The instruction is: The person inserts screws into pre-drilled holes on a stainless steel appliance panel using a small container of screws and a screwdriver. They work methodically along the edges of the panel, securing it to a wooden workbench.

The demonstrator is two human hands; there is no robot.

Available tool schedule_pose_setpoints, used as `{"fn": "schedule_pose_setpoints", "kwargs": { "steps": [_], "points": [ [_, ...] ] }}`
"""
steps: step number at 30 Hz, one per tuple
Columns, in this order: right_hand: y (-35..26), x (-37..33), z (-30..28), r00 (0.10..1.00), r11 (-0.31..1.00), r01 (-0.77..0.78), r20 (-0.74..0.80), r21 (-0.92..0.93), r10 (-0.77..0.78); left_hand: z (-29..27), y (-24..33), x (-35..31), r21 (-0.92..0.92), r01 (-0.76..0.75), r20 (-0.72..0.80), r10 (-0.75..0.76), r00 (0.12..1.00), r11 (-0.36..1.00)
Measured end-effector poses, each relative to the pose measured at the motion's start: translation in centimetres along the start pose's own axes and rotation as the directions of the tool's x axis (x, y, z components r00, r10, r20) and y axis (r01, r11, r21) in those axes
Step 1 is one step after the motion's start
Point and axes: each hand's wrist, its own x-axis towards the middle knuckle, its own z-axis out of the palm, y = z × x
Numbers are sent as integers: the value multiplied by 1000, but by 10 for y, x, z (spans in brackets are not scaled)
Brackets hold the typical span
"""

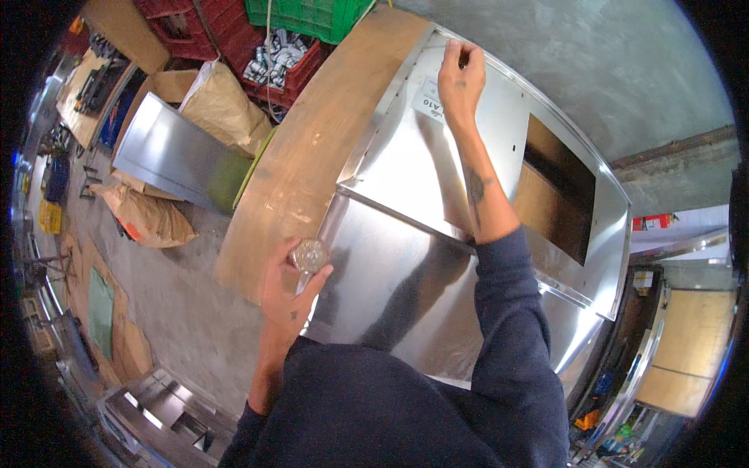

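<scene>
My left hand (290,282) is wrapped around a small, round, clear container (310,255), seen from above with greyish-brown contents I cannot make out. It is held over the near left edge of a shiny sheet-metal cabinet (398,261). Stretched out to the cabinet's far end, my right hand (462,78) has its fingertips pinched together close to the far rim. Whatever is between those fingers is too small to tell. Beside that wrist, a white printed label (431,97) sticks to the metal. A rectangular opening (568,168) lies right of my right forearm.
A brown board (312,148) runs under the cabinet's left side. Further left are a sheet-metal panel (175,148), paper sacks (226,109) and a red crate (300,78) of metal parts. A green crate (304,17) stands at the back, a grey wall (624,70) at far right.
</scene>
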Motion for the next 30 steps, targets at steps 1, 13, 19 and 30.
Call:
{"fn": "schedule_pose_setpoints", "kwargs": {
  "steps": [1,13,19,30],
  "points": [
    [29,17,12,998,999,-27,-59,-31,25,-3,1,-1,11,-1,8,1,1000,1000],
    [132,37,51,989,987,-139,-57,-80,135,-4,-29,-21,-21,155,-21,-155,988,988],
    [146,40,58,988,980,-153,-11,-126,153,3,-28,-18,-96,193,5,-193,981,976],
    [124,40,51,957,959,-271,83,-78,277,6,-33,-18,-124,165,8,-166,986,978]
  ]
}}
